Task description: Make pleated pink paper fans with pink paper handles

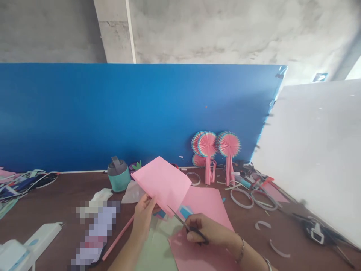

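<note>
My left hand pinches the near-left edge of a pink sheet of paper, held up at a tilt above the table. In my right hand is a pair of scissors with dark handles, my fingers round the grips. The blades reach up and left to the sheet's lower edge; whether they are cutting cannot be made out. Beneath my hands lie more pink paper, a pale green sheet and small blue pieces.
Pink folded-paper fans stand against the blue partition. A teal cup is at back left, a white power strip at front left. Rolls of tape and strips lie at right, near a black tool.
</note>
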Demonstrator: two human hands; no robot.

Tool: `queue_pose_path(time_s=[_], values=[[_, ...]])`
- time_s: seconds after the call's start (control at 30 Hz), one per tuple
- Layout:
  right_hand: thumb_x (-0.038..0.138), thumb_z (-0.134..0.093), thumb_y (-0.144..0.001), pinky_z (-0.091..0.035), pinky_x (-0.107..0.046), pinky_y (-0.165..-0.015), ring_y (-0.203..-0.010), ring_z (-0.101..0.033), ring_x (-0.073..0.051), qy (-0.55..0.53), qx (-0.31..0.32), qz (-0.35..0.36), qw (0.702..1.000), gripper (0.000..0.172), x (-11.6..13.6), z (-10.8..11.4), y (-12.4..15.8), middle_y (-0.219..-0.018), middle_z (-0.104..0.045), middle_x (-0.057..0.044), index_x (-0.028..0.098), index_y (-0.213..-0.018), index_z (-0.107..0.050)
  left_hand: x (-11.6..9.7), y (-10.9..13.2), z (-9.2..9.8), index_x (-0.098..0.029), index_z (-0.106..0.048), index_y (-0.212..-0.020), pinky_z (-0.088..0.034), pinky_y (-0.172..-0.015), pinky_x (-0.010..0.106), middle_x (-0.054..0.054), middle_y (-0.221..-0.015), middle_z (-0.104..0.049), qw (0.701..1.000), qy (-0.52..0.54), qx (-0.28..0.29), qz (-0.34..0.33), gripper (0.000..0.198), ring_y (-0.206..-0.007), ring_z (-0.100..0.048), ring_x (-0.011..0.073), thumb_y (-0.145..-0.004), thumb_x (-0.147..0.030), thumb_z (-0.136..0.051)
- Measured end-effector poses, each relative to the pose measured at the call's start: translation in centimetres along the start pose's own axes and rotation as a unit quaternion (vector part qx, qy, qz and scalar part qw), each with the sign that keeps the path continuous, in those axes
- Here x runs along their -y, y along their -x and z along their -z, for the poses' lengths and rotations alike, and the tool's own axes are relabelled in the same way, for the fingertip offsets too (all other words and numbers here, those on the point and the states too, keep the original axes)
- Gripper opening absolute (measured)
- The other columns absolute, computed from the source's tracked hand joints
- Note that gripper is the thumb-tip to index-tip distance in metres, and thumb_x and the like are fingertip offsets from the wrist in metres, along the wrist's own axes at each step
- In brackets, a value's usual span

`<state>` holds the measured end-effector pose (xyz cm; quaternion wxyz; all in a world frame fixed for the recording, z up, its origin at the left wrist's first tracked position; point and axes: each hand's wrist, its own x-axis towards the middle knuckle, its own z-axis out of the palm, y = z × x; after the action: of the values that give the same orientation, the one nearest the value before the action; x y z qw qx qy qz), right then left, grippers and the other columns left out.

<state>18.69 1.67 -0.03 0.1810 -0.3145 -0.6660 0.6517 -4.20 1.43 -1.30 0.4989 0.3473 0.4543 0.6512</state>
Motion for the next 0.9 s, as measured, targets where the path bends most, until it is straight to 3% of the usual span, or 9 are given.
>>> queue_pose_path(time_s=[0.23,0.9], values=[[0.056,-0.071,-0.064,-0.03,-0.018,-0.044,-0.048,-0.039,-0.005,0.002,-0.016,-0.004,1.0,0.047,0.2,-1.1,-0.2,-0.061,-0.05,0.004,0.012,-0.08,-0.06,0.4,0.2,0.0,-0.015,-0.063,-0.1,-0.055,-0.071,0.032,0.007,-0.088,-0.073,1.0,-0.005,0.01,-0.005,0.043,-0.079,-0.069,0.0213,-0.068,-0.043,-0.072],[0.057,-0.071,-0.065,-0.026,-0.018,-0.043,-0.048,-0.034,-0.005,0.03,-0.049,-0.003,0.998,0.049,-0.9,-1.4,-0.5,-0.056,-0.046,0.005,0.011,-0.081,-0.063,0.6,0.0,-0.1,-0.014,-0.062,-0.101,-0.055,-0.072,0.033,0.009,-0.089,-0.074,1.0,0.001,0.008,0.0,0.044,-0.08,-0.07,0.0233,-0.07,-0.043,-0.071]])
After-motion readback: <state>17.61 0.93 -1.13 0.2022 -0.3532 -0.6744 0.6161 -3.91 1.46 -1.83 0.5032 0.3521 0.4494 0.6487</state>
